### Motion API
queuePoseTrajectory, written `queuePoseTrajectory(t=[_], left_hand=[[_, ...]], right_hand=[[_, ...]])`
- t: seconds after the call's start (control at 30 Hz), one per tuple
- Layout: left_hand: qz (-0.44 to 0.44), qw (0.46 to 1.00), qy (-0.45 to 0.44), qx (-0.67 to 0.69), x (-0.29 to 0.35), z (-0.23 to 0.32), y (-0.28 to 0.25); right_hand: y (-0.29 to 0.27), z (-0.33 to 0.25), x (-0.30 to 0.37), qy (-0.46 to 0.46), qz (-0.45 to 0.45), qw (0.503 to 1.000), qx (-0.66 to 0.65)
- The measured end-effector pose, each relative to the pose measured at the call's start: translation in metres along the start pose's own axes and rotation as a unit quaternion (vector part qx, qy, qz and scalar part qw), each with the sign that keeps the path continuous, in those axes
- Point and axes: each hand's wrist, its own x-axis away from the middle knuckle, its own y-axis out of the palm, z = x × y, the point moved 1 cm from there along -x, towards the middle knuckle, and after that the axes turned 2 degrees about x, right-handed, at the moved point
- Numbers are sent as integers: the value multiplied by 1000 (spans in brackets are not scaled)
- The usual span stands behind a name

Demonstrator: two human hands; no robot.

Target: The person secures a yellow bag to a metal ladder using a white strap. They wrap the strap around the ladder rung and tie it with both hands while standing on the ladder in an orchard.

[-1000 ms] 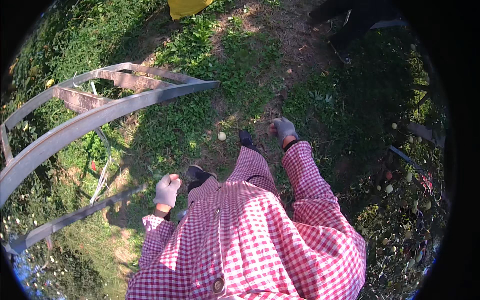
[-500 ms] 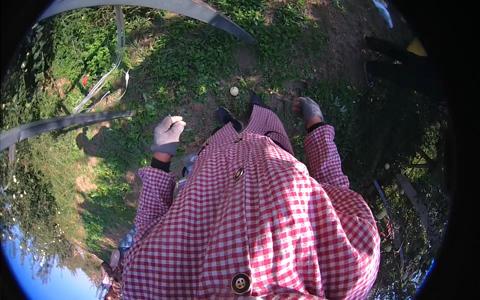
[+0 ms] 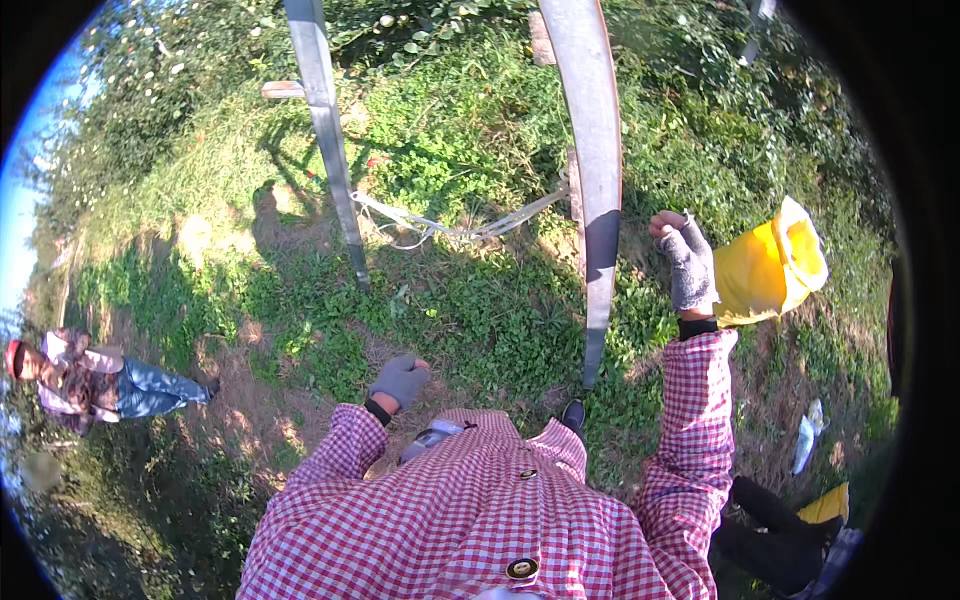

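Note:
My left hand, in a grey fingerless glove, hangs low in front of me. Its fingers are curled in, and nothing shows in them. Further forward on the right is my right hand, gloved the same way, with bent fingers drawn together and no object visible in them. Just beside it, partly behind the wrist, a yellow bag gapes at its top; I cannot tell whether they touch. Left of that hand a wide grey metal ladder rail runs down to the grass, apart from the fingers.
A second metal rail stands further left, and a pale strap sags between the two. At far left stands a person in jeans. A person in dark clothing is at lower right, near a pale blue scrap. Leafy fruit trees rise beyond.
My view has swung left, so the rails now stand ahead of me. The right hand has risen and reached forward beside the yellow bag; the left has dropped closer to my body.

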Motion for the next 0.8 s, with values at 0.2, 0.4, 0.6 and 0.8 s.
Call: queuePoseTrajectory(t=[0.2,0.4,0.6,0.8], left_hand=[[56,992,-108,14,45,43,89],[118,965,-236,6,101,115,126],[177,959,-220,29,89,118,151],[254,954,-153,52,-6,168,94]], right_hand=[[80,-36,-96,10,-328,942,-63],[87,-10,-115,-1,-349,933,-86],[94,-23,-102,-42,-339,939,-42],[94,-23,-108,-48,-343,938,23]])
